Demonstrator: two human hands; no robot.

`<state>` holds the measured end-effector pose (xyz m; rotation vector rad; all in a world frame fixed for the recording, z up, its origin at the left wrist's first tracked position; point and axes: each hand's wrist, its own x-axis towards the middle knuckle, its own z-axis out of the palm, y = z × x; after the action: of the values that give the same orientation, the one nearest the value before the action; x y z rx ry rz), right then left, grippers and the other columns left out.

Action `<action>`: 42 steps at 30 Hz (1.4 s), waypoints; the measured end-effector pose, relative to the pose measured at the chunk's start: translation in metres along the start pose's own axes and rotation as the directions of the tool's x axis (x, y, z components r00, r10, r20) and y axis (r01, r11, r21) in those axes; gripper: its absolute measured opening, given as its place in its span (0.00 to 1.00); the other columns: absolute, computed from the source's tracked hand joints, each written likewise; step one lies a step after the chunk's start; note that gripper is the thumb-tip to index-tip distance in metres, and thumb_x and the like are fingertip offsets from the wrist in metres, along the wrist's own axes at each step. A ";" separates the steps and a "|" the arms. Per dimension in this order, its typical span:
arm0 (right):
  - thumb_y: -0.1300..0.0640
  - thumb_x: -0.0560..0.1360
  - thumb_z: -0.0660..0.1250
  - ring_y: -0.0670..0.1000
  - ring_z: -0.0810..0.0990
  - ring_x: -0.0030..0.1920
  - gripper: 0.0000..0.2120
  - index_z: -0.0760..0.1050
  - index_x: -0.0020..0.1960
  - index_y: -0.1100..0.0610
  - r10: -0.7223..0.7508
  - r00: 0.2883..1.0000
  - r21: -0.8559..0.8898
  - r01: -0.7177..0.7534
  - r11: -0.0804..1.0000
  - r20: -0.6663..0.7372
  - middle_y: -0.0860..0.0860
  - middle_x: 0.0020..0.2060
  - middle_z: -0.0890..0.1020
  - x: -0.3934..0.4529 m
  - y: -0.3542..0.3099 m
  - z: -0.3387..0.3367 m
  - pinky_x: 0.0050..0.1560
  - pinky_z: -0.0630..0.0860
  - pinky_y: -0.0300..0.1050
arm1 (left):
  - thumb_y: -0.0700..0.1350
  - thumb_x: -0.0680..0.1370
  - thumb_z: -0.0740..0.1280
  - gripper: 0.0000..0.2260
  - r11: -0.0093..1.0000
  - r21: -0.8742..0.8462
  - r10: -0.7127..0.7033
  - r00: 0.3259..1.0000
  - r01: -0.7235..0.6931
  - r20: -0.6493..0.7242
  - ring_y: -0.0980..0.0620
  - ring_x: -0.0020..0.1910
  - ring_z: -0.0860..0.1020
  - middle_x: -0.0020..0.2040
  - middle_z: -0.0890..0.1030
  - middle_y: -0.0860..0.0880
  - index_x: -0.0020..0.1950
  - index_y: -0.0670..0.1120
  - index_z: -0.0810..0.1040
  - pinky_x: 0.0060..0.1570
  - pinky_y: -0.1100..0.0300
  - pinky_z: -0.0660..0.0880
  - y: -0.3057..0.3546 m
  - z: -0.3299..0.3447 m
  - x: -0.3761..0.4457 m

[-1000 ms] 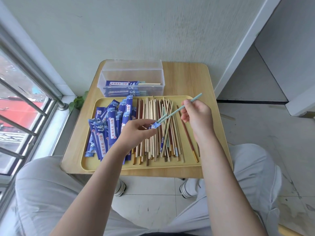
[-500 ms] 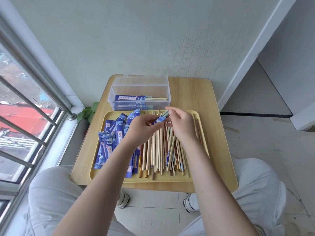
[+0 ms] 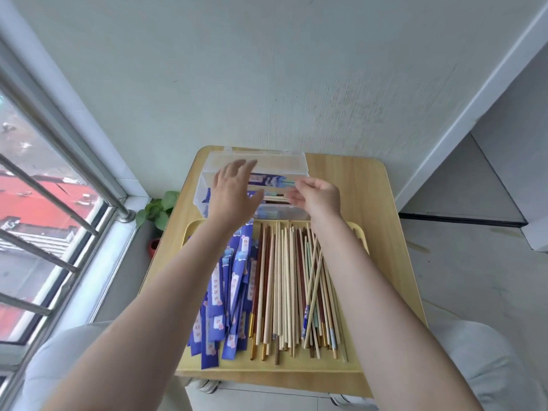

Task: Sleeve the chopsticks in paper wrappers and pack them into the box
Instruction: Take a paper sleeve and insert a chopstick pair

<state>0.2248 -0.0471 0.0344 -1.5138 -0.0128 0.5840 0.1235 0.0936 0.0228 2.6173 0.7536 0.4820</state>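
Note:
A clear plastic box stands at the back of the wooden table. Both hands are over it. My left hand hovers with straight, spread fingers above the box's left half. My right hand has curled fingers that pinch the mint-green ends of a sleeved chopstick pair, whose blue wrapper lies across the box opening. More sleeved pairs lie inside, partly hidden by my hands. On the yellow tray lie loose chopsticks on the right and a pile of blue paper wrappers on the left.
A barred window runs along the left, with a small green plant by the table's left edge. The white wall stands right behind the box. My knees are under the table's near edge, and tiled floor is on the right.
Both hands moved from above the tray back to the box, carrying the sleeved pair. The left hand let go of it and opened. The camera tilted up.

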 end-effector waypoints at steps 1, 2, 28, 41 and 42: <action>0.66 0.80 0.66 0.51 0.86 0.35 0.05 0.79 0.48 0.59 -0.004 0.999 -0.041 0.003 0.999 -0.035 0.57 0.39 0.86 0.007 0.001 0.002 0.39 0.84 0.42 | 0.46 0.79 0.67 0.24 0.998 -0.031 -0.052 0.999 0.051 -0.017 0.43 0.73 0.66 0.73 0.71 0.44 0.75 0.46 0.69 0.73 0.49 0.60 -0.005 0.003 0.000; 0.66 0.80 0.66 0.50 0.85 0.32 0.05 0.79 0.48 0.58 -0.006 0.999 -0.106 0.000 0.994 -0.052 0.56 0.40 0.86 0.013 0.003 0.004 0.36 0.83 0.40 | 0.45 0.80 0.66 0.23 0.993 -0.059 -0.101 0.995 0.100 -0.017 0.43 0.72 0.67 0.71 0.71 0.43 0.74 0.44 0.70 0.71 0.50 0.62 -0.010 0.008 -0.002; 0.46 0.76 0.70 0.51 0.75 0.36 0.14 0.74 0.49 0.57 0.103 0.944 -0.944 0.300 0.134 0.315 0.51 0.39 0.77 -0.076 0.084 -0.020 0.32 0.69 0.45 | 0.45 0.76 0.66 0.06 0.929 0.219 -0.365 0.829 0.297 0.424 0.49 0.37 0.76 0.40 0.80 0.48 0.45 0.43 0.79 0.33 0.58 0.70 0.020 0.038 -0.123; 0.52 0.78 0.69 0.49 0.73 0.39 0.11 0.71 0.53 0.57 -0.073 0.960 -0.929 0.280 0.243 0.270 0.49 0.42 0.75 -0.087 0.104 -0.058 0.30 0.63 0.41 | 0.42 0.78 0.68 0.05 0.929 0.033 -0.359 0.873 0.369 0.330 0.48 0.41 0.80 0.46 0.81 0.48 0.52 0.43 0.77 0.37 0.57 0.76 0.022 0.059 -0.147; 0.54 0.78 0.68 0.49 0.73 0.38 0.10 0.72 0.53 0.58 -0.079 0.962 -0.930 0.273 0.245 0.262 0.49 0.41 0.75 -0.086 0.104 -0.061 0.30 0.63 0.40 | 0.44 0.79 0.69 0.04 0.926 0.003 -0.357 0.870 0.379 0.340 0.49 0.40 0.82 0.45 0.81 0.49 0.50 0.44 0.77 0.39 0.56 0.79 0.023 0.059 -0.147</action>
<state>0.1362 -0.1406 -0.0384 -2.6429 -0.8383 0.5100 0.0410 -0.0222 -0.0508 2.3244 1.0638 -0.0512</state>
